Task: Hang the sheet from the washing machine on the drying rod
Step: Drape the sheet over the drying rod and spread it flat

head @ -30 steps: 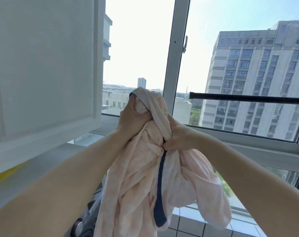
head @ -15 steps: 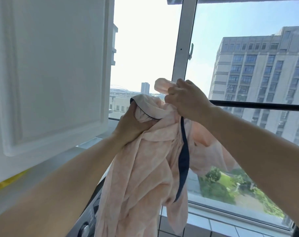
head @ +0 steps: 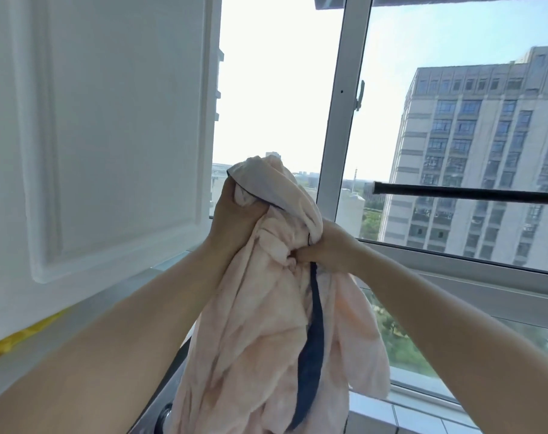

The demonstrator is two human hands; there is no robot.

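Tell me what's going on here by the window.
A person is holding up a bunched pink sheet with both hands in front of a window. The left hand grips its top, and the right hand pinches a fold lower down, by the sheet's dark blue trim. The black drying rod runs across the window to the right, bare where it shows. The sheet is not yet on it.

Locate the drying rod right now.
In the head view the drying rod runs level across the right side in front of the window, its free end up and right of the bunched sheet, not touching it.
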